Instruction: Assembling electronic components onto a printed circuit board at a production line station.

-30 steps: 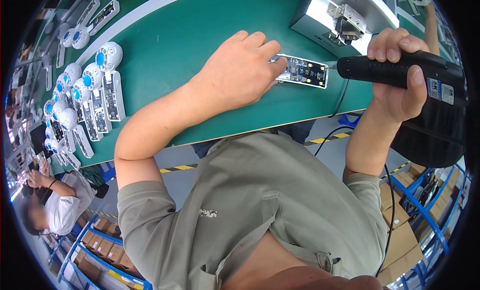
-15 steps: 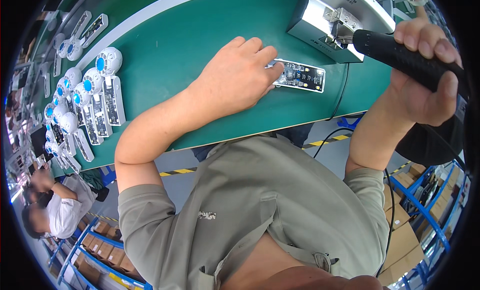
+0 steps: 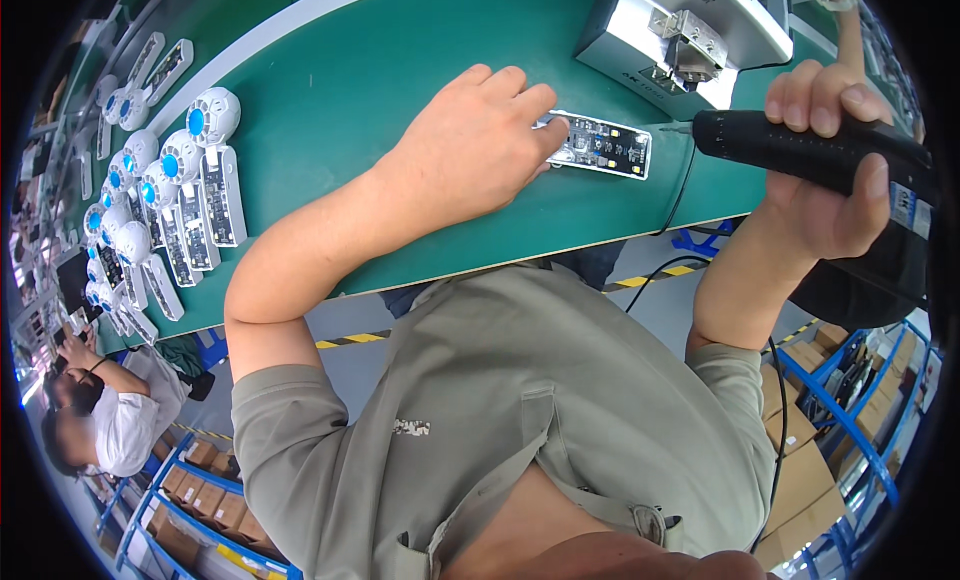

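A black electric screwdriver (image 3: 760,143) lies nearly level in my right hand (image 3: 835,205), its fingers wrapped around the body. The thin bit points left, over the green table between a silver box-shaped screw feeder (image 3: 625,50) and a slim white housing (image 3: 628,173). A black circuit board (image 3: 606,148) with small yellow parts fills that housing. My left hand (image 3: 480,140) grips the housing's left end with thumb and fingers, which hide that end. The housing's right end is near the bit but apart from it. Whether a screw sits on the bit is too small to tell.
Several white fan units (image 3: 213,117) with blue centres and board-filled handles lie at the table's left. A black cable (image 3: 686,185) runs over the front edge. At lower left a co-worker (image 3: 125,430) is busy. Blue shelves (image 3: 215,520) hold cartons (image 3: 205,500).
The screwdriver has come away from the feeder, moving down and to the left toward the housing. My left hand keeps its grip, with the housing shifted only slightly.
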Tool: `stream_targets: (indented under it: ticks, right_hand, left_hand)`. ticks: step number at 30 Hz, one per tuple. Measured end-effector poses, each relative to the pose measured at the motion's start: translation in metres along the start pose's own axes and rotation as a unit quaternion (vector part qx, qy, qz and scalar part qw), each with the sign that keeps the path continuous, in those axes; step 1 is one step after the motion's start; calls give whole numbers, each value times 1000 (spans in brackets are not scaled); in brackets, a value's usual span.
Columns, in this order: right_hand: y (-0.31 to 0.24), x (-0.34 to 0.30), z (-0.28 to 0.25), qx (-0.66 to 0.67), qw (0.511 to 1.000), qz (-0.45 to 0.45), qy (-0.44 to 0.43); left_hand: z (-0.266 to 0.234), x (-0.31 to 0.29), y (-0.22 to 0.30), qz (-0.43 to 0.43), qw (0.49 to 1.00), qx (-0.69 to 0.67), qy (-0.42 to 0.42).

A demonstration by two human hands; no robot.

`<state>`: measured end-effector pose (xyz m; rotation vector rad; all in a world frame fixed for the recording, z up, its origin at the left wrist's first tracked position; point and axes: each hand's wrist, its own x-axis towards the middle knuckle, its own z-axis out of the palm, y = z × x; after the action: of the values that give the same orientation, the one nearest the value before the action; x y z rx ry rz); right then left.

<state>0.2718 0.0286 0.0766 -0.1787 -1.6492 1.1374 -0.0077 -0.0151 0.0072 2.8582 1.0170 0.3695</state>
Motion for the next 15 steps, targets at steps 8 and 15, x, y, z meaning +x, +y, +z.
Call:
stream_targets:
  ticks: [8,15]
  right_hand:
    - [15,-20,2,-8,999,22,36]
    - [16,-19,7,-15,998,31,49]
  left_hand:
    - [1,1,1,-4,1000,-5,9]
    - [-1,1,2,-5,1000,-3,1]
